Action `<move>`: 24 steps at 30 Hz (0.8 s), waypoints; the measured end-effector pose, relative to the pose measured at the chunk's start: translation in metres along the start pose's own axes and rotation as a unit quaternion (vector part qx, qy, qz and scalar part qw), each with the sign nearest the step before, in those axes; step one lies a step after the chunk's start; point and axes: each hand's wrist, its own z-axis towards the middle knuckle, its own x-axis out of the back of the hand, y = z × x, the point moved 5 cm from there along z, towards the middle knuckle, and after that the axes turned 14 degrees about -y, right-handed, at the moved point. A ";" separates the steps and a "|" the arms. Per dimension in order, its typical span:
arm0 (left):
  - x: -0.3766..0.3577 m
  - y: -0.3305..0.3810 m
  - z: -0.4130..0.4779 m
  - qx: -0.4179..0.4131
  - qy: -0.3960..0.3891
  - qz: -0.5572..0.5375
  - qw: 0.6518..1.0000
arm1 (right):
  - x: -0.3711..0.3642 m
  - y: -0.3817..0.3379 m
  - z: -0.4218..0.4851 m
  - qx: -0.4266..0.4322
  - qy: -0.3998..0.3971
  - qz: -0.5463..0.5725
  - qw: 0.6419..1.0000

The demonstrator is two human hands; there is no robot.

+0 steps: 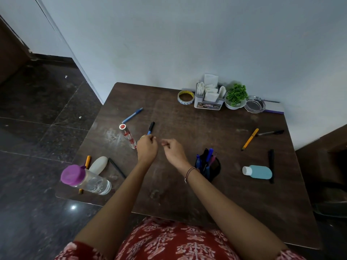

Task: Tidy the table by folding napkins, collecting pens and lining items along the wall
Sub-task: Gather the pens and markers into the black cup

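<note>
While the grip of the left hand point(147, 148) pinches the near end of the blue pen point(151, 127), its long axis pointing toward the wall point(187, 44), the pen cup point(216, 168) stands on the table point(187, 119) off to the right, nearer the right hand point(173, 151), whose grip is closed on nothing

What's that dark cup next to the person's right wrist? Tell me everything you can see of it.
The pen cup is a dark, round holder. Its wall looks partly see-through, either mesh or tinted plastic, but I cannot tell which. It stands upright on the brown table, just right of the right wrist, which overlaps its edge in this view, so contact is unclear. Several pens stand in it at a slant: blue ones, a black one and a pinkish one.
</note>
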 end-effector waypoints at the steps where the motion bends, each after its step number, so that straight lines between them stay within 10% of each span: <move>1: 0.000 -0.002 0.006 0.009 -0.011 -0.007 1.000 | -0.006 0.007 0.009 -0.025 -0.008 0.057 0.998; 8: -0.003 -0.026 0.042 0.090 -0.069 -0.064 0.991 | -0.047 0.039 0.066 -0.108 -0.026 0.320 0.941; 24: -0.007 -0.042 0.065 0.142 -0.085 0.019 0.986 | -0.071 0.047 0.112 -0.170 0.004 0.367 0.915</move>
